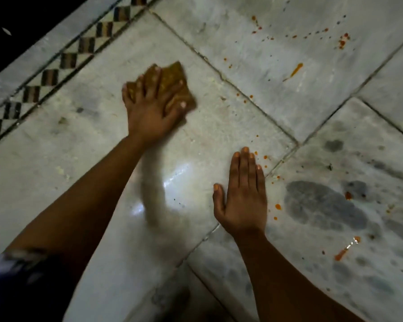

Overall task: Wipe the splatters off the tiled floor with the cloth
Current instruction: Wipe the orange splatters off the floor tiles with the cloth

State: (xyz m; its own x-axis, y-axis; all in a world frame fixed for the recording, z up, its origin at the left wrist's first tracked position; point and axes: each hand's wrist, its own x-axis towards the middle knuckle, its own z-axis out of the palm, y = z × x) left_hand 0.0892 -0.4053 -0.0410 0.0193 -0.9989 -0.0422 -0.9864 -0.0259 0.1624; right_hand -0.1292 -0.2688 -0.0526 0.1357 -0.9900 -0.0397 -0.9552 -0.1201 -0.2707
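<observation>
My left hand (153, 108) presses flat on a folded yellow-brown cloth (176, 83) on the pale marble tiled floor (219, 126), fingers spread over it. My right hand (242, 196) lies flat and bare on the same tile, fingers together, holding nothing. Orange-red splatters dot the floor: small drops (261, 156) just beyond my right fingertips, an orange streak (294, 70) and a cluster (342, 41) on the far tile, and a streak (344, 249) on the near right tile. A shiny wet patch (172, 182) lies between my arms.
A checkered dark-and-light border strip (68, 60) runs diagonally along the upper left, with a dark area beyond it. Dark grout lines (298, 142) cross to the right of my hands. Grey blotches (323, 203) mark the right tile.
</observation>
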